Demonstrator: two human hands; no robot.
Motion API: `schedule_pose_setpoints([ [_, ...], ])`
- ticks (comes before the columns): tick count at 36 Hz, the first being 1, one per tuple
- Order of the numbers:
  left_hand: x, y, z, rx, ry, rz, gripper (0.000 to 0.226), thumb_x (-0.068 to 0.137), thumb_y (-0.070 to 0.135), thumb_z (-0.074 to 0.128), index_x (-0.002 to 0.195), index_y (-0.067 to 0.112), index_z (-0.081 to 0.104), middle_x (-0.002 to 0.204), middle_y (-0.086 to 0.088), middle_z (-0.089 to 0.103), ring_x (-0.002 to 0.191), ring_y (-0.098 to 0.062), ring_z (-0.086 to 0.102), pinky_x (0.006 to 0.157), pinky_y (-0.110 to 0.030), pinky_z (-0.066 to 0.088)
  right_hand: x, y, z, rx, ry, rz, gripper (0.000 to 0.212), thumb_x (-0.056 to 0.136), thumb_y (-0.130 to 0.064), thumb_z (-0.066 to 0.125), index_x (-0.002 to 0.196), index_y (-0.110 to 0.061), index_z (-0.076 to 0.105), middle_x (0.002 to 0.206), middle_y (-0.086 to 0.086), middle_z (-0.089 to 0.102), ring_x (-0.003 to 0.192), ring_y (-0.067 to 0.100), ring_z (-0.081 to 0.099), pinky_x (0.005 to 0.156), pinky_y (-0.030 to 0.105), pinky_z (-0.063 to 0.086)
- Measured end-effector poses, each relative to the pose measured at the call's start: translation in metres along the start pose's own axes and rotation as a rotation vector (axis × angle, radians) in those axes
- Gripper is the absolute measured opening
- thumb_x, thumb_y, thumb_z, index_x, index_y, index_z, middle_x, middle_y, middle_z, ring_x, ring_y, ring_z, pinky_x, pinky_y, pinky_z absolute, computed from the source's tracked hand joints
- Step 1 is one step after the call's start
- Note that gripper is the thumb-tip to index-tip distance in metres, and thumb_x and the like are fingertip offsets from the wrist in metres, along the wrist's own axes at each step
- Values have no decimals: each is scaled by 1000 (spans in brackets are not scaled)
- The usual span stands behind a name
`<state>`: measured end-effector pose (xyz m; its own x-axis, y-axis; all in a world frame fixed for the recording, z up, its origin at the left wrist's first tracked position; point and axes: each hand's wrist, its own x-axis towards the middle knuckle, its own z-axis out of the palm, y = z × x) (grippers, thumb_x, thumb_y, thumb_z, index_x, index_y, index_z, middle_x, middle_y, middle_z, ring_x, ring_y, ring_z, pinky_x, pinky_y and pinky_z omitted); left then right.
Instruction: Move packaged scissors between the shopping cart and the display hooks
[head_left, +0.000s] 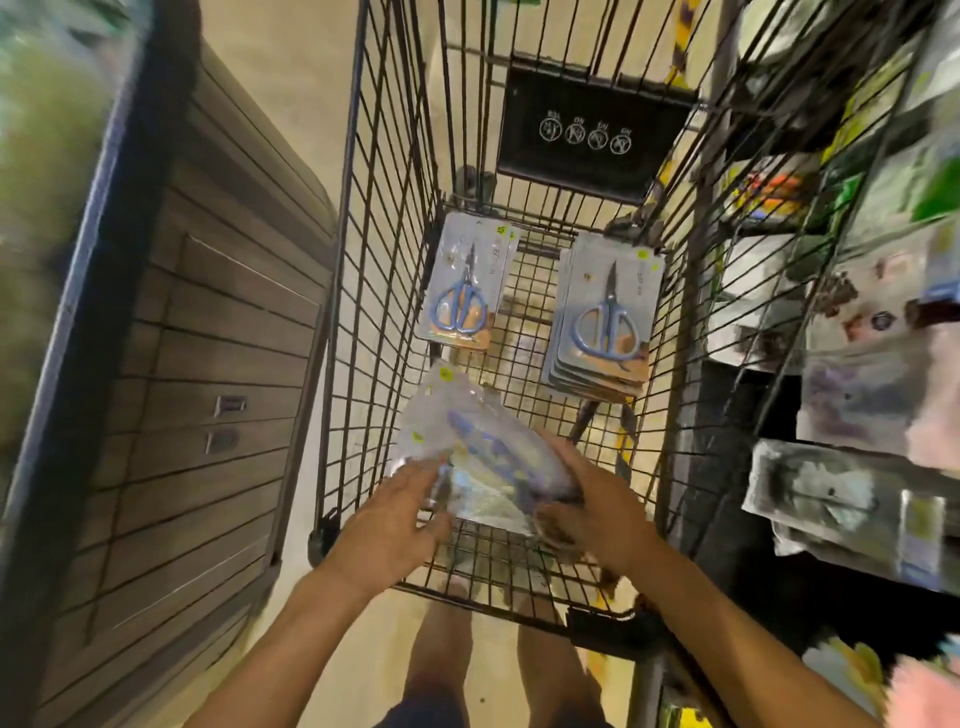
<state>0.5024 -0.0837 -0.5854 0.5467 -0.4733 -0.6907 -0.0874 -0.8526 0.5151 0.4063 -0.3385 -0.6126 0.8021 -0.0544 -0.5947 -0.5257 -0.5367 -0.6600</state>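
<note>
Inside the black wire shopping cart (374, 291), the left hand (384, 525) and right hand (597, 504) grip a blurred bundle of clear-packaged blue-handled scissors (483, 457) from either side. Farther in lie a single scissors pack (462, 286) and a neat stack of packs (605, 317).

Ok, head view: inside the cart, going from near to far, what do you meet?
Hands, left and right, on a blurred bundle of packs → left scissors pack and right stack → black flap at the cart's far end.
</note>
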Motion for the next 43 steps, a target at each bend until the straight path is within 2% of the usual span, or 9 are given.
schedule_pose_setpoints([
  [3,-3,27,-9,-353,76,5,60,97,36,65,131,68,27,140,29,45,116,26,47,93,-3,42,-11,-11,-16,459,89,-46,83,91,-13,74,154,-41,27,145,-14,53,124,6,59,98,30,55],
  [7,1,53,-11,-664,96,-11,73,89,42,73,143,64,28,136,17,56,117,-1,62,100,-35,55,-19,-31,-27,708,156,-45,85,87,-6,76,142,-54,32,142,-19,51,127,5,56,93,20,54],
  [11,7,75,-4,-890,98,2,80,86,24,76,146,54,32,129,10,65,117,-6,65,97,-37,57,-23,-42,-20,748,110,-71,87,86,-8,77,144,-50,27,138,-27,48,120,-11,55,88,13,52],
  [18,8,77,3,-986,249,18,96,83,1,80,154,39,29,142,2,61,127,-20,62,100,-53,54,-31,-43,-8,761,-14,-30,93,90,-3,71,156,-41,19,136,-20,59,124,8,61,95,34,58],
  [23,3,66,-10,-888,343,35,101,84,5,80,155,49,22,159,8,41,142,-17,46,111,-57,44,-18,-18,-5,665,66,64,92,78,-3,82,153,-30,34,115,-6,61,90,2,63,88,28,53],
  [27,-1,57,-24,-821,423,52,104,87,2,75,156,51,15,164,13,30,147,-14,38,114,-56,41,-1,7,6,409,115,82,88,79,-18,84,141,-54,33,136,-5,50,122,7,53,98,22,49],
  [31,-3,47,-32,-792,460,68,105,86,-7,73,160,38,13,163,13,31,144,-8,41,115,-49,42,22,25,34,-40,116,-1,90,74,-27,85,151,-17,40,142,8,50,130,25,45,109,35,40],
  [35,-3,41,-30,-790,497,49,103,86,-4,74,159,40,16,161,14,34,144,-8,42,114,-48,43,40,31,63,-329,133,-65,104,59,-35,94,148,-10,45,141,13,55,130,31,51,113,44,42],
  [43,-3,32,-24,-786,494,20,104,86,-1,75,157,48,17,149,40,37,137,6,45,113,-38,45,45,25,75,-566,183,-3,89,58,-48,91,135,-29,50,119,-3,59,106,19,56,83,36,51],
])
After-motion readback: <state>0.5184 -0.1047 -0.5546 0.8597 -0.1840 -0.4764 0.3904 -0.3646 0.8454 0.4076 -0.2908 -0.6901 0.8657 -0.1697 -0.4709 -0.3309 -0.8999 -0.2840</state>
